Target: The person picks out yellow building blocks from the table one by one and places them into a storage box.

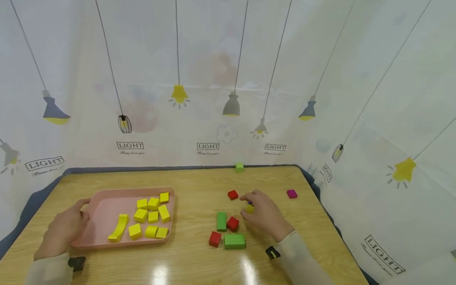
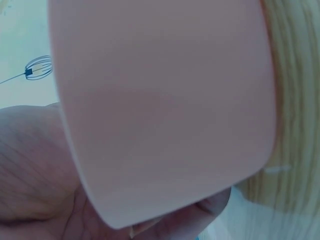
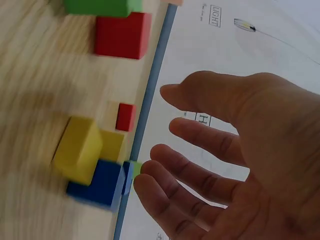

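Note:
My left hand (image 1: 64,227) grips the left edge of a pink tray (image 1: 101,221); the left wrist view shows its fingers curled about the tray's corner. Several yellow blocks (image 1: 140,215) lie in the tray, mostly toward its right side, with a wavy yellow block (image 1: 119,228) near the middle. Over the table to the right, my right hand (image 1: 265,215) hovers with fingers spread and nothing between them. Beneath it are yellow blocks (image 3: 77,150) and a blue block (image 3: 97,185), partly hidden by the hand in the head view.
Left of the right hand lie green blocks (image 1: 234,241) and red blocks (image 1: 215,239), with another red block (image 1: 233,194) farther back. A light green block (image 1: 239,167) sits at the table's far edge, a magenta block (image 1: 292,194) to the right. A printed curtain (image 1: 199,118) surrounds the table.

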The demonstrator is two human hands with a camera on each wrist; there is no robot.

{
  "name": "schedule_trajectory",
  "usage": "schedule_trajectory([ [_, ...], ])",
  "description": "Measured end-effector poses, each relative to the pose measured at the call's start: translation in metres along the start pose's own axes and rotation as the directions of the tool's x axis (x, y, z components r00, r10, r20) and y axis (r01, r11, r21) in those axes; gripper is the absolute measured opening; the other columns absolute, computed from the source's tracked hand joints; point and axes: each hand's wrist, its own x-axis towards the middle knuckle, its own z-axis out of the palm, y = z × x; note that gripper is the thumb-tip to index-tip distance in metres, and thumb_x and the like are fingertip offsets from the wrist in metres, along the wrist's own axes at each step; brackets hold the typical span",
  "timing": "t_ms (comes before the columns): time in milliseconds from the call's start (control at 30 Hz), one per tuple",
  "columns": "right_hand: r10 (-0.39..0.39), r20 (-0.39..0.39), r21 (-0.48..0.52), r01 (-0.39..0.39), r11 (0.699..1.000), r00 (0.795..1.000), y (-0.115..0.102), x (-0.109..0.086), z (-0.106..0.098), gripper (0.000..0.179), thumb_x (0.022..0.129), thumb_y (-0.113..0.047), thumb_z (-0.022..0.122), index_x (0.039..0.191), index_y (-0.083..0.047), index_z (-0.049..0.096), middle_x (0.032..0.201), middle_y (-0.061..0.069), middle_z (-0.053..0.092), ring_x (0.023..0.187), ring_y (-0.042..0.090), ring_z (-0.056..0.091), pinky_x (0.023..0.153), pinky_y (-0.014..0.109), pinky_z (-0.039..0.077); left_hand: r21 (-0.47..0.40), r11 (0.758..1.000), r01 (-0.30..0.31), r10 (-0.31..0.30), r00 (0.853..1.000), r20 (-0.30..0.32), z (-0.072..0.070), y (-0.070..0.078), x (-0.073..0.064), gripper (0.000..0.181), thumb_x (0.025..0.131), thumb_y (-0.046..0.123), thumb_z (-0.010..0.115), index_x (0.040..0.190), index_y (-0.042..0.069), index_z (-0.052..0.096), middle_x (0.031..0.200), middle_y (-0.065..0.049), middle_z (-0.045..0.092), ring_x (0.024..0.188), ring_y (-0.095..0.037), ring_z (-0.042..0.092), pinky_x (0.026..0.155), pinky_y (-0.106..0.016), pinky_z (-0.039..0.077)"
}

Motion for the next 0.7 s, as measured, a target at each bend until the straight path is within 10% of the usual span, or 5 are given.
schedule_trajectory([
  [433, 0.068, 0.086, -0.127, -0.057, 0.990, 0.994, 0.014, -0.016, -0.007, 0.041, 0.095, -0.023, 0.099, 0.132, -0.013, 0.085, 0.125, 0.009, 0.074, 0.107, 0.022, 0.065, 0.106, 0.051, 0.065, 0.008, 1.000, -0.013, 0.013, 1.000, -0.010, -0.002, -0.001, 0.001, 0.060, 0.115, 0.010, 0.050, 0.169, -0.011, 0.033, 0.130, -0.043, 0.067, 0.092, -0.038, 0.064, 0.076, -0.047, 0.053],
  [700, 0.036, 0.115, -0.154, -0.018, 0.988, 0.993, 0.012, -0.022, -0.004, 0.034, 0.093, -0.014, 0.098, 0.125, -0.010, 0.087, 0.113, 0.004, 0.071, 0.094, 0.015, 0.059, 0.089, 0.040, 0.061, 0.005, 1.000, -0.015, 0.015, 1.000, -0.015, 0.000, -0.003, 0.003, 0.060, 0.115, 0.011, 0.049, 0.169, -0.009, 0.034, 0.117, -0.035, 0.069, 0.087, -0.035, 0.062, 0.073, -0.046, 0.050],
])
